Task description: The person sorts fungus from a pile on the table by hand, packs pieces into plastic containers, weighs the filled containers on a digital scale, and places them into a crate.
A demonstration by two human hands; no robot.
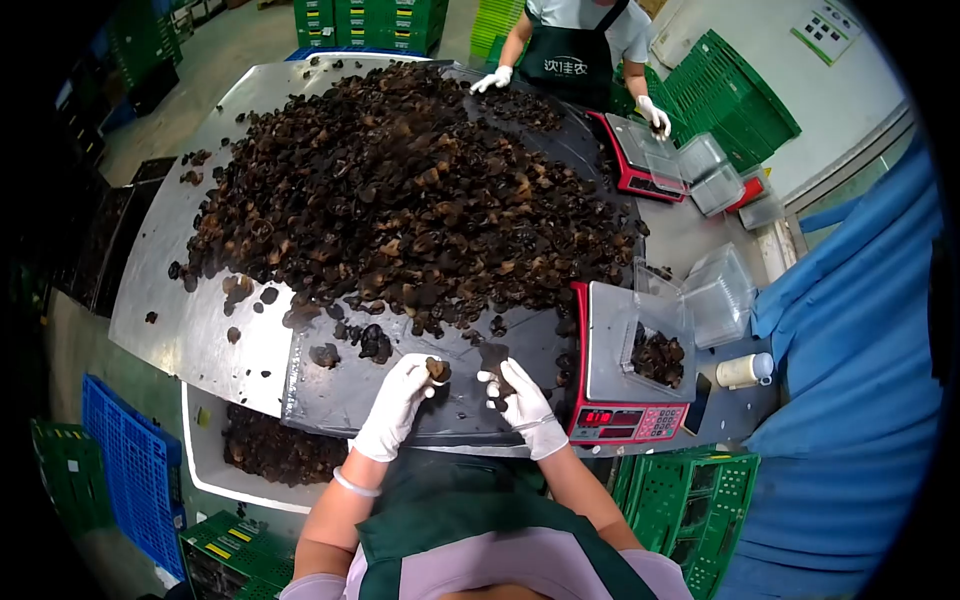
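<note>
My left hand (402, 400), in a white glove, pinches a brown piece of fungus (438, 370) over the near edge of the table. Just to its right my right hand (522, 400), also gloved, holds a dark piece of fungus (493, 357) upright between thumb and fingers. The two hands are apart. Beyond them a large heap of dark brown fungus (400, 190) covers much of the metal table (240, 345). Right of my right hand is a red scale (625, 385), bearing an open clear plastic box with fungus pieces (657, 358) in it.
Clear empty boxes (718, 295) and a capped bottle (745, 370) stand right of the scale. Across the table, a co-worker (575, 50) in white gloves is beside a second red scale (650, 185). A white bin (200, 450) of fungus sits below left, green crates (690, 510) below right.
</note>
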